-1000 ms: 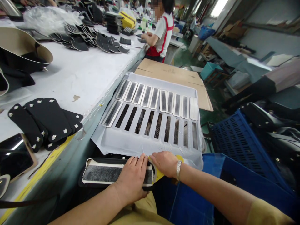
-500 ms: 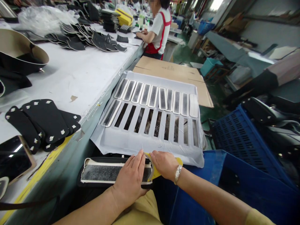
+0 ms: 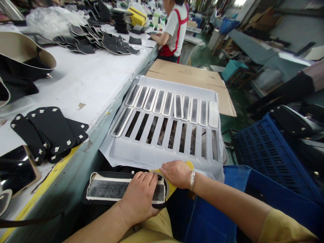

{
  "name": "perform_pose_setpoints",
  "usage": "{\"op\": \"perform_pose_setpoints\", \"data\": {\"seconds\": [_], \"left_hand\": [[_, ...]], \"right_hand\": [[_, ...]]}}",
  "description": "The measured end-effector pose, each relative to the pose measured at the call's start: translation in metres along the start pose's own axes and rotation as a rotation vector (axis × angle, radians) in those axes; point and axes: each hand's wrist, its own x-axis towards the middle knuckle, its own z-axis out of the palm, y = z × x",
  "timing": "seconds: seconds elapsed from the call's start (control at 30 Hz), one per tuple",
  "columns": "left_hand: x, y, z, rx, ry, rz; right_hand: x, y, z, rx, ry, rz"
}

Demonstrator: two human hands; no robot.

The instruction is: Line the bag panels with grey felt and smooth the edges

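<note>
Grey fuzzy strip (image 3: 111,189) edged cream on black; beside it, a yellow scraper (image 3: 172,187). Beyond the strip, a white slotted sheet (image 3: 141,153). Right of it, blue crates (image 3: 255,152).

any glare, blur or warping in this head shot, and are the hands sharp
Head view: wide-angle warping bends the white table's edge; bright overhead lights blow out the top right; glare streaks the glossy black piece at far left. The left hand and right hand on the grey strip are fairly sharp; the far background is soft.
</note>
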Motion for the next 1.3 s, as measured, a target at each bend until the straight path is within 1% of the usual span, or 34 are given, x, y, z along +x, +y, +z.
{"op": "perform_pose_setpoints", "data": {"seconds": [0.17,0.23,0.47,0.53,0.63,0.67,0.7,0.77,0.87,0.93,1.03,1.1,1.17,1.3], "left_hand": [[-0.005,-0.002,0.010,0.017,0.091,-0.007],[-0.005,-0.002,0.011,0.026,0.097,-0.009],[-0.002,-0.001,0.005,0.014,0.013,-0.031],[-0.003,-0.002,0.004,-0.003,0.000,-0.041],[-0.002,-0.005,0.001,-0.039,-0.013,-0.039],[-0.001,-0.006,-0.001,-0.044,-0.031,-0.034],[0.001,-0.008,-0.004,-0.042,-0.061,-0.027],[0.007,-0.010,-0.010,-0.023,-0.150,0.000],[0.018,-0.011,-0.018,0.003,-0.278,0.067],[0.022,-0.011,-0.020,-0.001,-0.311,0.089],[0.025,-0.012,-0.019,-0.031,-0.312,0.076],[0.026,-0.013,-0.017,-0.059,-0.318,0.083],[0.027,-0.015,-0.017,-0.084,-0.326,0.102],[0.027,-0.017,-0.017,-0.106,-0.319,0.116]], "right_hand": [[-0.003,-0.003,0.003,-0.066,-0.033,-0.033],[-0.004,-0.003,0.003,-0.062,-0.037,-0.026],[0.008,0.007,-0.008,0.037,-0.113,-0.015],[0.011,0.009,-0.008,0.053,-0.106,-0.025],[0.009,0.012,-0.003,0.029,-0.078,-0.101],[0.007,0.013,0.000,0.030,-0.058,-0.104],[0.005,0.014,0.003,0.042,-0.034,-0.082],[0.000,0.016,0.009,0.092,0.026,0.020],[-0.009,0.016,0.020,0.156,0.087,0.129],[-0.016,0.016,0.028,0.182,0.107,0.184],[-0.027,0.018,0.036,0.253,0.162,0.325],[-0.035,0.021,0.040,0.312,0.207,0.388],[-0.039,0.022,0.041,0.363,0.232,0.389],[-0.037,0.022,0.039,0.409,0.231,0.278]]}}
